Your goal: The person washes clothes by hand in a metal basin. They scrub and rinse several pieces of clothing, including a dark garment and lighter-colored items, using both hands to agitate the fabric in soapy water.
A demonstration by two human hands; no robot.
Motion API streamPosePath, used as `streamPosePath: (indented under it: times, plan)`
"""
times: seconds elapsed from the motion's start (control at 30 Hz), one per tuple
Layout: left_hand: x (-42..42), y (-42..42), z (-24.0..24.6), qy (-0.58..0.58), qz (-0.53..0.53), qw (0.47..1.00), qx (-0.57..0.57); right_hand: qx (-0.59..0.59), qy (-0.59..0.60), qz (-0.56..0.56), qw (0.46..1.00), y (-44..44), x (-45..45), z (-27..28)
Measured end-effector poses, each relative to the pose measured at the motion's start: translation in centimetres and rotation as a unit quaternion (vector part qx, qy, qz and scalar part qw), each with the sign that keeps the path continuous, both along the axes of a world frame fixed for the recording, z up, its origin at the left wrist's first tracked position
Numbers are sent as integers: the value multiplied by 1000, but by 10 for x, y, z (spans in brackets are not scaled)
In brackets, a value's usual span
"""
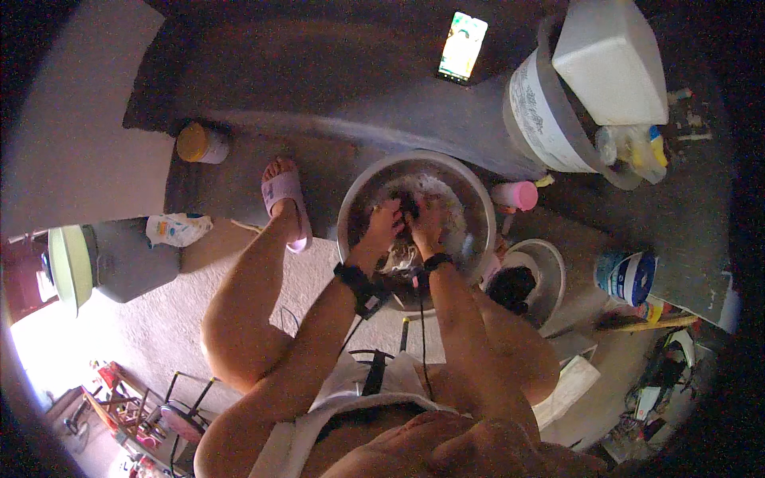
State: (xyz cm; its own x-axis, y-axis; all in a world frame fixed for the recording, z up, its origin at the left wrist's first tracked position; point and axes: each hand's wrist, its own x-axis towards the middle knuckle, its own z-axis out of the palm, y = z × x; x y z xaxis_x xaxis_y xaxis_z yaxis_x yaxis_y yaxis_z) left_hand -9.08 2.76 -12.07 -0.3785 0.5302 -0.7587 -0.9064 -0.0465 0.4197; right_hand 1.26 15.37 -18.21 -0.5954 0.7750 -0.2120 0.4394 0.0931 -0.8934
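Note:
A large round basin (485,230) stands between my legs, with water and white suds (457,203) inside. My left hand (384,226) and my right hand (428,224) are both down in it, close together, fingers curled at a dark, wet bundle that looks like cloth (406,202). Blur hides the exact grip of the fingers. Just below my hands, a paler piece of what seems to be fabric (401,258) lies in the basin. Each wrist wears a black band with a cable running back towards me.
At right stand a smaller basin (556,269) with dark cloth (511,287), a pink-lidded container (515,195) and a blue-and-white tub (626,276). A lit phone (462,48) rests ahead, left of a big tub (529,113) bearing a white foam box (615,66). A yellow-lidded jar (202,144) stands left.

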Motion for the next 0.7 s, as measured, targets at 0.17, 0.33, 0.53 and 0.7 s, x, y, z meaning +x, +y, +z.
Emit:
streamPosePath:
  times: [0.17, 0.33, 0.53, 0.7]
  plan:
    - [34, -8, -20, -30, 15, 999, 28, 208, -129, 70, 967, 0, 10, 6]
    - [38, 8, 14, 106, -14, 994, -13, -30, -24, 116, 993, -7, 6, 19]
    - [31, 5, 69, -107, 115, 969, 191, -121, 5, 42, 992, -59, -10, 84]
    - [72, -24, 54, 125, 94, 966, 205, 9, -125, 134, 983, -76, -4, 133]
